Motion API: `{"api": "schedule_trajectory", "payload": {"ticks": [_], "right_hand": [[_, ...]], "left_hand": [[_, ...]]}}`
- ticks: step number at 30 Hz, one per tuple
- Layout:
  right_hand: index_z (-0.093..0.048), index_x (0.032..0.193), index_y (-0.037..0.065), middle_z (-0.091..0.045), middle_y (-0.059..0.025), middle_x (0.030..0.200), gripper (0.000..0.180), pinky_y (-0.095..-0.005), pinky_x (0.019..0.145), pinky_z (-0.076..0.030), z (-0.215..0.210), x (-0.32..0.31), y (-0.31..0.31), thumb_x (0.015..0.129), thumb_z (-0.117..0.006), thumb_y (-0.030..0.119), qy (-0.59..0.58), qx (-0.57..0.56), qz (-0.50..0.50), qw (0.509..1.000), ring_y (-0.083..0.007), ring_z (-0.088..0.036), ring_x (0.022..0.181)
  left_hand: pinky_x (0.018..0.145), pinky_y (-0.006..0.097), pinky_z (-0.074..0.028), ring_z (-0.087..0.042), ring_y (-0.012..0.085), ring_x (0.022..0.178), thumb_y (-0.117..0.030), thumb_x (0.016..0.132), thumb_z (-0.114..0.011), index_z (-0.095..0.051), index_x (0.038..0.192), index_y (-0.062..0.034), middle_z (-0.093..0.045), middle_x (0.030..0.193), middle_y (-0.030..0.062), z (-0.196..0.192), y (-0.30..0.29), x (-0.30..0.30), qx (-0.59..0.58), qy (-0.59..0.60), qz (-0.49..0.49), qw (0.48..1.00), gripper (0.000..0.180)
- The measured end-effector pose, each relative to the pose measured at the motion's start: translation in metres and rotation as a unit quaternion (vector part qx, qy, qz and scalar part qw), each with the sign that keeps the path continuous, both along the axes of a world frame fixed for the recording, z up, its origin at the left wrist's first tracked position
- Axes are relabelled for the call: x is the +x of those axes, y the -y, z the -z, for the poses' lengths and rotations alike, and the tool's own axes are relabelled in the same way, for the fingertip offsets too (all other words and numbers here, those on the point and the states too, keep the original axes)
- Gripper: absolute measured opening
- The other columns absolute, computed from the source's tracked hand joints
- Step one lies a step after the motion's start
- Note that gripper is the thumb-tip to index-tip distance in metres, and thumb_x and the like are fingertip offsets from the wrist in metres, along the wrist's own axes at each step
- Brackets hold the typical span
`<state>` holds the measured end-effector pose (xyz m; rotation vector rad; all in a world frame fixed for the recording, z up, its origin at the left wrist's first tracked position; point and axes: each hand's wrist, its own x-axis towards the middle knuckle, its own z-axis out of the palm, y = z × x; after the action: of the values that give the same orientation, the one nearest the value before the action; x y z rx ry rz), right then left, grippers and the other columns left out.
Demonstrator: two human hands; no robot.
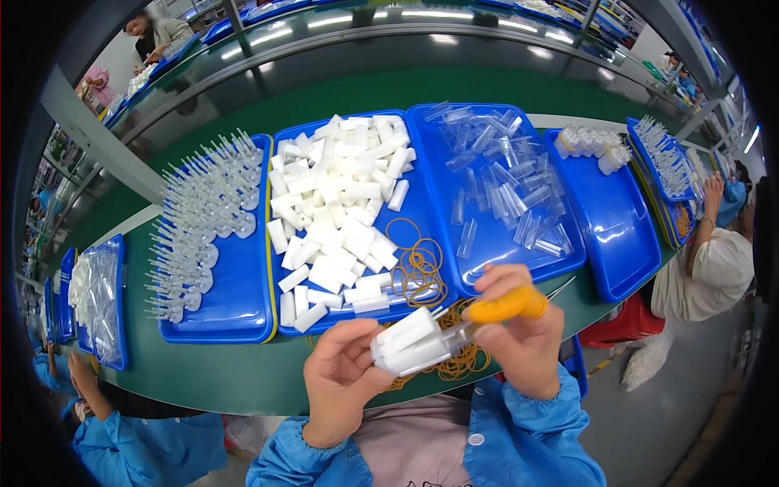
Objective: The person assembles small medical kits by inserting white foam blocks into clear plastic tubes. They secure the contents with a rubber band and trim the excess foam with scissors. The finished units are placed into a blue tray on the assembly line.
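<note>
Green tabletop (243, 369), blue trays (621, 239): left hand (342, 377) and right hand (523, 345) grip a clear-stemmed piece (459, 334), white blocks (408, 331) seemingly partly fitted; many loose blocks (333, 191), clear tubes (511, 199) remain.

Green tabletop (235, 369), glossy. Blue trays (235, 284) sit side by side across it, more trays (123, 325) apart at far left. Loose pile of tan rubber bands (458, 367) near front edge, partly hidden.

This looks like a factory assembly workshop: blue trays (617, 247) of small parts (333, 195) line a green bench (227, 375), with a co-worker (146, 448) at lower left and another person (707, 276) at right.
</note>
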<state>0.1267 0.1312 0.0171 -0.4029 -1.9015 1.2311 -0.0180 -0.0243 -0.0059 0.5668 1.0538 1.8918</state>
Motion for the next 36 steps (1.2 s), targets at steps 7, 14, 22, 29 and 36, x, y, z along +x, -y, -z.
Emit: {"api": "schedule_trajectory", "payload": {"ticks": [7,14,22,29,36], "right_hand": [[-0.070,0.088,0.008,-0.065,-0.0030,0.090,0.021,-0.0462,0.094,-0.037,-0.010,0.003,0.025,0.069,-0.077,0.011,0.008,0.017,-0.021,1.000,-0.0248,-0.057,0.096],[-0.067,0.099,0.004,-0.065,-0.0079,0.096,0.023,-0.0357,0.088,-0.045,-0.011,-0.005,0.013,0.076,-0.070,0.007,0.043,0.058,-0.032,0.997,-0.0237,-0.058,0.097],[-0.059,0.114,0.003,-0.063,-0.0100,0.086,0.039,-0.0333,0.064,-0.048,0.032,-0.009,-0.074,0.081,-0.068,0.022,0.282,0.097,0.133,0.945,-0.0219,-0.060,0.071],[-0.055,0.099,0.002,-0.059,-0.0056,0.088,0.027,-0.0255,0.060,-0.045,0.041,-0.012,-0.076,0.079,-0.070,0.011,0.317,0.005,0.106,0.942,-0.0099,-0.056,0.070],[-0.051,0.112,0.002,-0.058,-0.0071,0.094,0.031,-0.0239,0.069,-0.048,0.004,-0.008,-0.051,0.082,-0.063,0.001,-0.083,-0.274,0.007,0.958,-0.0113,-0.057,0.078]], "left_hand": [[0.089,0.038,-0.050,-0.057,0.0230,0.100,0.010,0.068,-0.073,-0.056,0.103,0.0045,-0.050,0.108,0.0153,0.003,0.007,0.009,0.051,-0.075,-0.017,0.996,0.039],[0.086,0.035,-0.051,-0.058,0.0221,0.098,0.010,0.069,-0.070,-0.054,0.104,0.0037,-0.051,0.107,0.0133,0.006,0.004,0.006,0.033,-0.043,-0.043,0.998,0.039],[0.092,0.032,-0.042,-0.054,0.0184,0.103,0.001,0.072,-0.070,-0.054,0.106,-0.0010,-0.051,0.111,0.0104,0.002,0.001,-0.005,-0.004,-0.014,-0.098,0.995,0.038],[0.095,0.033,-0.040,-0.052,0.0195,0.107,0.000,0.073,-0.070,-0.053,0.108,-0.0015,-0.052,0.114,0.0107,0.007,0.002,-0.006,0.007,-0.013,-0.079,0.997,0.038],[0.099,0.036,-0.040,-0.052,0.0236,0.112,0.004,0.073,-0.067,-0.051,0.120,0.0021,-0.052,0.117,0.0130,-0.004,0.000,0.001,-0.010,0.031,-0.077,0.997,0.049]]}}
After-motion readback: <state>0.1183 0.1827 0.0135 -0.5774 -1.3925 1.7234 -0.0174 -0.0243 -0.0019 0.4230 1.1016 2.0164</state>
